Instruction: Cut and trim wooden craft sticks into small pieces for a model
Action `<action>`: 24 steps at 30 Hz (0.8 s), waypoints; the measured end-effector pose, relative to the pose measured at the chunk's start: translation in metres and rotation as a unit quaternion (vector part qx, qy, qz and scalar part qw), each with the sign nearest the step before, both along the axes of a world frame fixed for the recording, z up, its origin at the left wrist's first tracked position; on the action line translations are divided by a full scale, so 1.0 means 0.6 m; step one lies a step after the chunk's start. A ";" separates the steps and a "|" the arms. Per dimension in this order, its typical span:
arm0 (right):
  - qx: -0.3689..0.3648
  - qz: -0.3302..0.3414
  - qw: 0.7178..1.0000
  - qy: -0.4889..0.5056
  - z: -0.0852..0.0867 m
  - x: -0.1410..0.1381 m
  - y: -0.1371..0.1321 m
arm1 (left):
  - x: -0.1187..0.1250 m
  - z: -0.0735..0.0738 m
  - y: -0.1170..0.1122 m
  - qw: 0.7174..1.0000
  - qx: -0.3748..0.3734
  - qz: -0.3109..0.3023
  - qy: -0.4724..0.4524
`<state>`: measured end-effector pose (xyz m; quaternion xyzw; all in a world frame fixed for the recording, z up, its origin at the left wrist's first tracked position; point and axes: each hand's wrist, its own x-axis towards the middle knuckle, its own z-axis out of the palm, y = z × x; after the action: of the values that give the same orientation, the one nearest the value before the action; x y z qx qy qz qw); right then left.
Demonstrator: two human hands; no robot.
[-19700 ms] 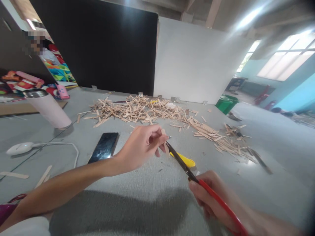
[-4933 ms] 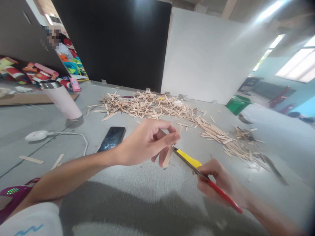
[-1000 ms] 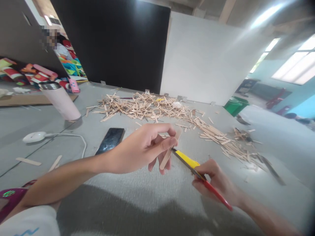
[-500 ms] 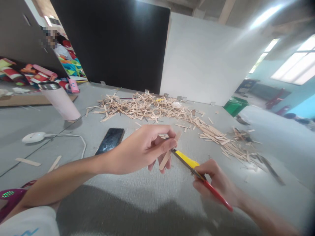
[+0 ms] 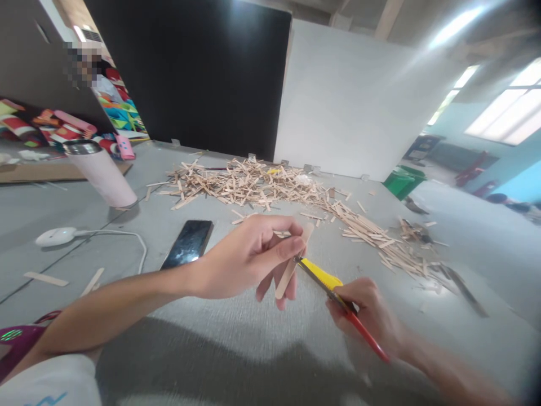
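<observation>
Wood met metal near the centre of the frame: a flat, pale, round-ended wooden stick (image 5: 285, 280) slanted there, pinched between thumb and fingers of the bare left hand (image 5: 253, 259). And in from the lower right came a red-handled, scissor-like tool with long dark metal (image 5: 319, 283), the bare right hand (image 5: 372, 307) wrapped round it, its tip right at the stick, just below the left thumb. Whether that tip bit into the wood or merely touched it, the view could not settle.

Doing this well, I judged, asked for a firm pinch, the thumb well clear of the metal, and a steady right wrist; a slip there could have nicked the fingertips behind the stick. The thumb covered part of the wood, too, so the contact point was awkward to see.

Crowding the spot, a yellow, tapered plastic handle (image 5: 323, 274) appeared directly behind the tool, easily confused with it. A black, flat smartphone (image 5: 188, 243) lay left of centre, partly hidden by the left forearm. Up across the middle sprawled a jumbled heap of pale wooden sticks (image 5: 236, 183), backed by a large black upright panel (image 5: 198, 73), while a pink, metal-rimmed flask (image 5: 103, 175) stood towards the left.
</observation>
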<state>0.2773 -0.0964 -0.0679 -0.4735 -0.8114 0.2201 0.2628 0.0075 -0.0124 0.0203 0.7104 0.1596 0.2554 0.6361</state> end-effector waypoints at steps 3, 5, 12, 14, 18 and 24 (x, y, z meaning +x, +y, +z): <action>0.052 0.003 0.999 -0.006 -0.002 0.002 0.003 | 0.003 -0.002 0.001 0.998 -0.041 -0.033 -0.016; 0.094 0.008 0.995 -0.015 0.000 0.003 0.005 | 0.004 -0.004 0.003 0.996 -0.064 -0.064 -0.024; 0.198 0.014 0.978 -0.056 0.005 0.006 0.011 | 0.003 -0.009 0.014 0.985 -0.107 -0.130 -0.022; 0.234 -0.003 0.970 -0.071 0.001 0.013 0.013 | 0.003 -0.011 0.018 0.985 -0.109 -0.131 -0.013; 0.285 -0.021 0.953 -0.103 0.002 0.029 0.013 | 0.004 -0.011 0.026 0.990 -0.095 -0.101 0.023; 0.237 -0.058 0.959 -0.142 0.014 0.033 0.006 | -0.007 0.003 0.023 0.995 0.047 0.020 0.089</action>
<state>0.2973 -0.0928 -0.0596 -0.4703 -0.8403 -0.0633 0.2621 0.0035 0.0013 0.0221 0.7558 0.2176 0.2112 0.5804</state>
